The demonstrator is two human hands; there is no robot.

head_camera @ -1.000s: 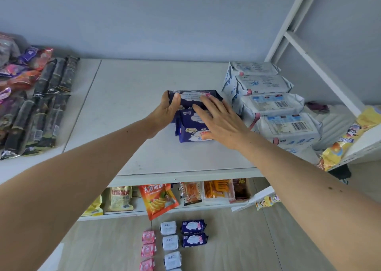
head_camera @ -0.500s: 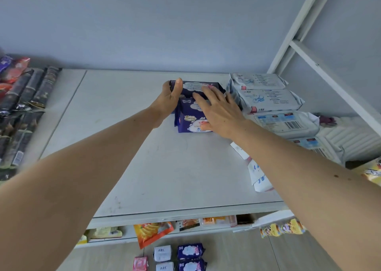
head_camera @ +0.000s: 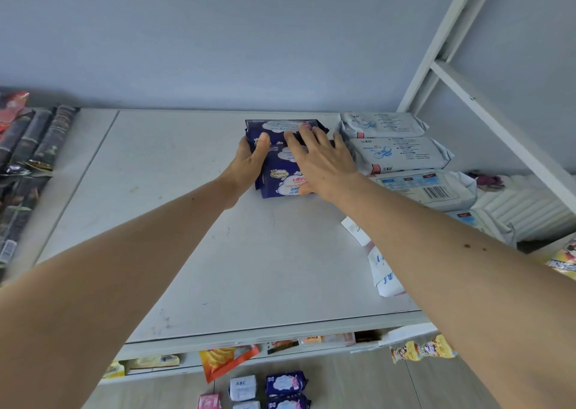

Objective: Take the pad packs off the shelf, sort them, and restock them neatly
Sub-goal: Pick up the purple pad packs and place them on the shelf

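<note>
Soft, even daylight fills the scene, bright but cool, with a bluish cast on the wall beyond the hands. No hard glare shows anywhere; the shelf top (head_camera: 193, 253) below the forearms looks matt and flat. Shadows are faint: a thin, soft one lies under the left hand (head_camera: 247, 162) and another beneath the right hand (head_camera: 321, 162). Focus is fair around the hands, though print there stays slightly smeared. Wide-angle bending curves the frame post up to the right of the hands, and both forearms swell hugely toward the lower corners.
</note>
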